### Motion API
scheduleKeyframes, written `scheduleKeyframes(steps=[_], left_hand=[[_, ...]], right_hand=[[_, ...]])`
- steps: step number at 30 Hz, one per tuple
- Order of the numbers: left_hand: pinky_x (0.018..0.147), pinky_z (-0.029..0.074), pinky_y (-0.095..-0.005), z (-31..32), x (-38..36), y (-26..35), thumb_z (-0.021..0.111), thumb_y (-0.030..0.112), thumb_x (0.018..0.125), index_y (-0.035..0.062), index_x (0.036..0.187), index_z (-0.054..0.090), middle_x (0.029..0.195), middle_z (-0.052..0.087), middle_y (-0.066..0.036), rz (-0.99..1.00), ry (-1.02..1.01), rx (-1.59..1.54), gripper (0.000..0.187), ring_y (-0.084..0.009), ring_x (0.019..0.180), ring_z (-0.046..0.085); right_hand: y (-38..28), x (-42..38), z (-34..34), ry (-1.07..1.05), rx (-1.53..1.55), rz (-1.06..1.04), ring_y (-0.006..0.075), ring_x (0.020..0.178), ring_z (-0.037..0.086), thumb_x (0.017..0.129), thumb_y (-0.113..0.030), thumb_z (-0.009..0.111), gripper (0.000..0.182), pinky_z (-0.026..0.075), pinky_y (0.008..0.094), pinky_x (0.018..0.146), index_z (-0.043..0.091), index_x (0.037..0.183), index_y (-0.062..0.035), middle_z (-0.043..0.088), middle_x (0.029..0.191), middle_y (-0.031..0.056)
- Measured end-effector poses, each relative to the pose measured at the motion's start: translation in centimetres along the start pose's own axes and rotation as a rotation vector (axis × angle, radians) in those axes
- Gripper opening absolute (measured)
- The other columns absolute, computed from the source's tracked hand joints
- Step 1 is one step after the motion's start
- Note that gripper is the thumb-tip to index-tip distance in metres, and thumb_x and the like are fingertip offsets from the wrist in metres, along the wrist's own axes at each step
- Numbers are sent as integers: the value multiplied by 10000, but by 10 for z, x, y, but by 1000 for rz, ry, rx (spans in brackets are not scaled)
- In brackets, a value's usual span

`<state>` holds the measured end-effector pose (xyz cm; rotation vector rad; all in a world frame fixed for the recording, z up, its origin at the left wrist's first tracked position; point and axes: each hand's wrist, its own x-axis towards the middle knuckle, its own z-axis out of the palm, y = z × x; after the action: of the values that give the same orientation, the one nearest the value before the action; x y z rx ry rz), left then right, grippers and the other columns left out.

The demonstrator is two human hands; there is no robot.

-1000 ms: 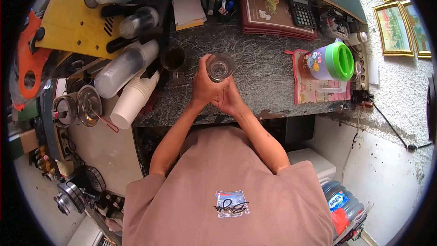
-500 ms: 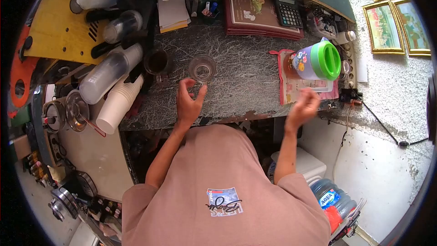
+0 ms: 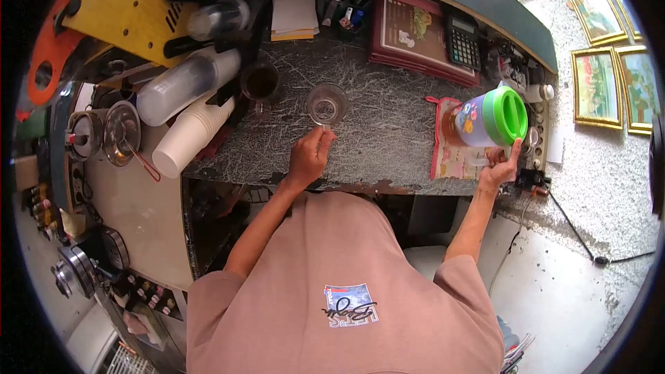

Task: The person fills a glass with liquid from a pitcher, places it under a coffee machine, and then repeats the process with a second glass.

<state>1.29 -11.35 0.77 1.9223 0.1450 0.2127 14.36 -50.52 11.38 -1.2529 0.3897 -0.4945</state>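
A clear glass mug [image 3: 327,104] stands on the dark scratched counter, its handle toward me. My left hand [image 3: 309,157] is closed on that handle, thumb and fingers pinched together. To the right, a pitcher [image 3: 478,119] with a bright green lid and brownish liquid inside stands on a pink-edged cloth [image 3: 443,164]. Around the pitcher's handle my right hand [image 3: 500,165] has its fingers closed, one finger or the thumb reaching up to the lid's edge. A second glass mug [image 3: 261,83] with dark contents is left of the clear one.
Stacked white paper cups [image 3: 187,142] and plastic cups [image 3: 181,83] lie at the left. Papers [image 3: 294,12], a pen holder [image 3: 352,19], dark red books [image 3: 415,28] and a calculator [image 3: 463,43] line the back. Framed pictures [image 3: 597,86] are at the far right.
My left hand has closed on the clear mug's handle. My right hand has moved right and up onto the pitcher's handle. The camera view has shifted.
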Motion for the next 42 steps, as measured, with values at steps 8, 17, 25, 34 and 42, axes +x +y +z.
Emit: scheduleKeyframes(steps=[8,17,25,34,42], left_hand=[[741,495,-388,6,1,-16,455,247,1073,12,940,610,859,653,-146,20,-19,-8,311,-303,804,652],[760,495,-471,3,5,-17,464,293,1070,-16,1003,586,961,621,-213,12,-116,-172,339,-434,908,618],[740,497,-459,-3,8,-11,479,255,1060,-4,968,569,910,593,-190,66,-107,-166,289,-414,879,612],[725,508,-457,2,9,-20,491,257,1054,9,965,581,885,607,-173,137,-84,-180,278,-396,868,620],[752,494,-450,-3,10,-13,484,231,1055,7,951,563,887,594,-175,115,-103,-199,260,-386,862,604]], right_hand=[[-38,-7,25,-337,-215,-49,32,495,437,973,-334,688,398,276,236,450,714,983,62,644,715,18],[-68,-69,119,-810,-830,-87,21,552,429,922,-420,740,445,270,234,491,691,746,-15,526,628,-68],[-78,-101,180,-1053,-1115,-186,74,542,562,882,-416,779,469,405,280,494,745,781,42,633,589,26],[-87,-114,207,-1147,-1249,-215,118,558,651,876,-443,771,496,473,284,519,756,807,49,692,625,86],[-88,-117,217,-1227,-1278,-255,101,521,621,885,-445,758,499,459,276,511,760,809,47,669,583,72]])
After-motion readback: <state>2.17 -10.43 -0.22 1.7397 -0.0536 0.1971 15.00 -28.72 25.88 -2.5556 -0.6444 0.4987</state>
